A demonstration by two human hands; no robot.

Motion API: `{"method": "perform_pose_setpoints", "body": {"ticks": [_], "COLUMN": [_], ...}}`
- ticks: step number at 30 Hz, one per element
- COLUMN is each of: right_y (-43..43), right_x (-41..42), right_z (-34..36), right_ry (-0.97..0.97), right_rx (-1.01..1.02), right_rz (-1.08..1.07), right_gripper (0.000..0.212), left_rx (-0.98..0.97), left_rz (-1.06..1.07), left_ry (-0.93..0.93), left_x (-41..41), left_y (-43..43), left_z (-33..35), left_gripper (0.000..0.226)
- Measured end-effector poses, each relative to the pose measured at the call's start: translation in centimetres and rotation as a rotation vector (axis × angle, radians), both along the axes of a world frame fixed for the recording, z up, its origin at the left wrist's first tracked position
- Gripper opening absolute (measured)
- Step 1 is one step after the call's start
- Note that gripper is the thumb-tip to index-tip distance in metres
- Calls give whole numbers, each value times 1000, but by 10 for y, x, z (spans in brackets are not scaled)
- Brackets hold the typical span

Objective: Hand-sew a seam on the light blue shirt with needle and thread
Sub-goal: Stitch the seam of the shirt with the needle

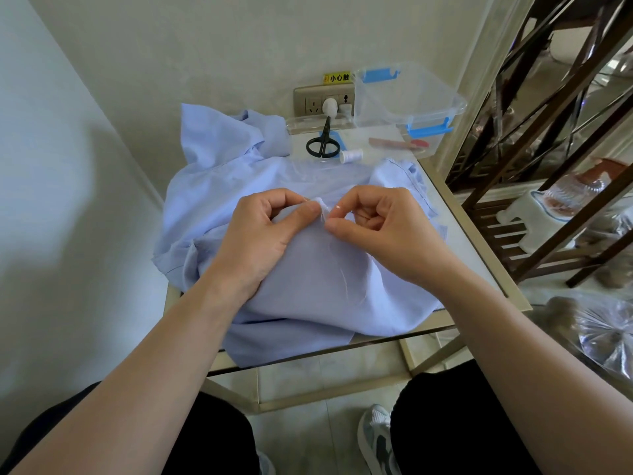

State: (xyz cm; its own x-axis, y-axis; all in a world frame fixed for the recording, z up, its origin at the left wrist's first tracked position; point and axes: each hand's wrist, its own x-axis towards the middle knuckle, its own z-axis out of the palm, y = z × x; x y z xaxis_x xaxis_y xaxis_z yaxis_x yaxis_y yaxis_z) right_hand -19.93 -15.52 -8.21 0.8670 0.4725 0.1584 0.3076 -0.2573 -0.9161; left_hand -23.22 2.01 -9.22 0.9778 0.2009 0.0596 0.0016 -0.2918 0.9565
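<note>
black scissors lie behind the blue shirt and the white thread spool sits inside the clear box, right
Only the spool is wrong. The head view shows the white thread spool outside the clear box, lying beside the black scissors, which do lie behind the light blue shirt.

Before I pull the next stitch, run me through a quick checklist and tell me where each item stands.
1. Left hand pinching the shirt fold: ok.
2. Right hand pinching the shirt right beside it: ok.
3. Needle held: cannot tell, too small to see.
4. Thread hanging loose down the shirt, no knot seen: ok.
5. Scissors and spool on the table behind the shirt: ok.
</note>
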Motion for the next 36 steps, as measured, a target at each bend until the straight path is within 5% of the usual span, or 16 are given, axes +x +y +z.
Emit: {"method": "perform_pose_setpoints", "body": {"ticks": [4, 6, 9, 13, 16, 23, 31, 36], "right_y": [-17, -17, -14, -10, -3, 4, -3, -13], "right_x": [-9, -13, -9, 4, 2, 1, 0, 13], "right_z": [18, 21, 15, 4, -1, -6, -1, 3], "right_ry": [301, 420, 300, 196, 205, 155, 117, 243], "right_rx": [-198, -324, -367, -76, 36, 38, -25, 145], "right_rz": [760, 963, 740, 130, -54, -133, 78, -55], "right_gripper": [11, 4, 2, 16, 25, 20, 12, 8], "left_rx": [-1, -6, 10, 23, 8, -45, -37, -65], "left_rz": [18, 16, 11, 0, -31, -54, -57, -81], "left_ry": [10, 11, 1, -12, -12, -6, 2, 18], "left_x": [0, -1, -1, -1, -2, -4, -2, -4], "left_y": [1, 0, -1, 0, -2, -5, 0, -1], "left_z": [-1, -1, -1, 0, 1, 2, 1, 5], "left_gripper": [13, 13, 13, 14, 13, 11, 11, 9]}}
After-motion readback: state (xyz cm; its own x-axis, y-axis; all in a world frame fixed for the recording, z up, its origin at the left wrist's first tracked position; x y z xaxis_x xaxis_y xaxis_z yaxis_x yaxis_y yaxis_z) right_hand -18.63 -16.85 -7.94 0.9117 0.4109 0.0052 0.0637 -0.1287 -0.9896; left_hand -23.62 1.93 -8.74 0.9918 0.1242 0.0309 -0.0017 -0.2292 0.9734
